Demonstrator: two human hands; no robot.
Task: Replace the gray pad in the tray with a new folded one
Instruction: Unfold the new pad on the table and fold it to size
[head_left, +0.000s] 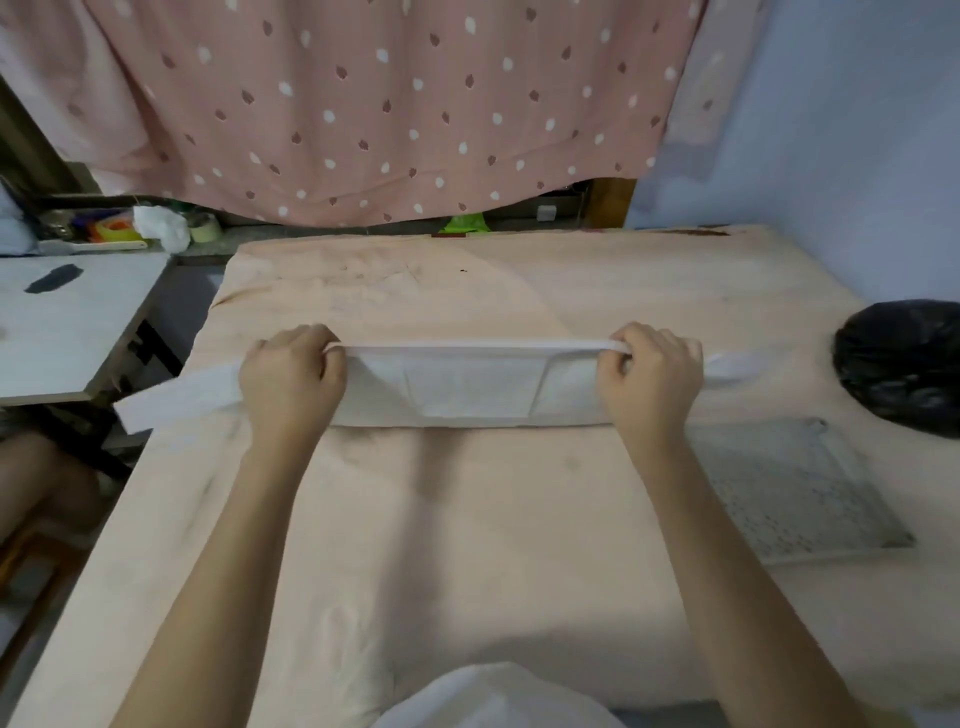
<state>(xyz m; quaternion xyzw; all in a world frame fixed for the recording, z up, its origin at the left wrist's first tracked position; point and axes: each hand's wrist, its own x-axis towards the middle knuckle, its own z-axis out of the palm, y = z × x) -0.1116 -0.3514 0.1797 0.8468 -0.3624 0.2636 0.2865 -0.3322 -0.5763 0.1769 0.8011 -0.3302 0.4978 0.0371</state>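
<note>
Nearest the camera, a white mound (498, 696) at the bottom edge; cannot tell what it is. Bare peach table cover (467, 545) beyond it.

To the right, the clear tray (800, 499) lies flat on the cover, speckled, seemingly with no pad in it now (hard to be sure through the plastic).

Mid-table: the new white pad (467, 384), stretched sideways between both hands. Left hand (291, 379) closed around its left part, right hand (654, 374) pinching the upper edge on the right; loose ends trail out past each fist.

Judgement: light, soft, floppy sheet, sags without tension, creases easily, not fragile. Best held at the top edge or corners, two hands, kept taut while folding.

Further right, a black bag (904, 364). Farthest back, the dotted pink curtain (389, 104).
</note>
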